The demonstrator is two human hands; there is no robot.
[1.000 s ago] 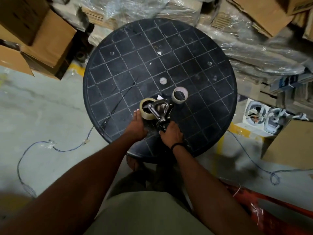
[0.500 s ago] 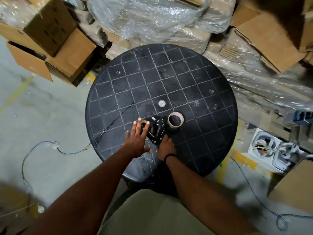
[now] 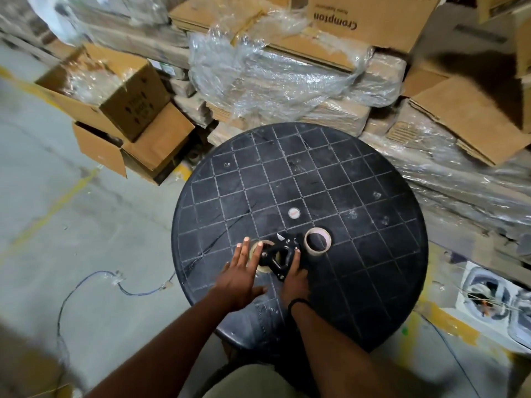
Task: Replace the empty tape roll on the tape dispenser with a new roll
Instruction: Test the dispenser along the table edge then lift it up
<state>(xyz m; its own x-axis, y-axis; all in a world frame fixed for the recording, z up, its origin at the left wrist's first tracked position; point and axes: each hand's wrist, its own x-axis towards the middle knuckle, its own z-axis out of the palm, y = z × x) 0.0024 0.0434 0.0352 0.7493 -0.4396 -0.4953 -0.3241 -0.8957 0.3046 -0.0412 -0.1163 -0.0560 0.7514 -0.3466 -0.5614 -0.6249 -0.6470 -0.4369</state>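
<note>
A black tape dispenser [image 3: 278, 256] lies on the round black table [image 3: 359, 196], near its front edge. Under its frame sits a tan tape roll [image 3: 263, 267], mostly hidden. My left hand [image 3: 240, 274] lies flat with fingers spread, its fingertips on the roll and the dispenser's left side. My right hand [image 3: 294, 280] grips the dispenser's handle end from below. A second tan ring, a thin cardboard core [image 3: 317, 239], lies just right of the dispenser, untouched.
A small white disc [image 3: 293, 213] marks the table's centre. Cardboard boxes [image 3: 126, 110] and plastic-wrapped stacks [image 3: 273, 73] crowd behind and to the right. A thin cable [image 3: 94, 282] trails over the concrete floor on the left. White packaging [image 3: 488, 297] lies at the right.
My left hand has gone from gripping the roll to lying flat with fingers spread on it. The dispenser now lies lower on the table. The camera tilted up.
</note>
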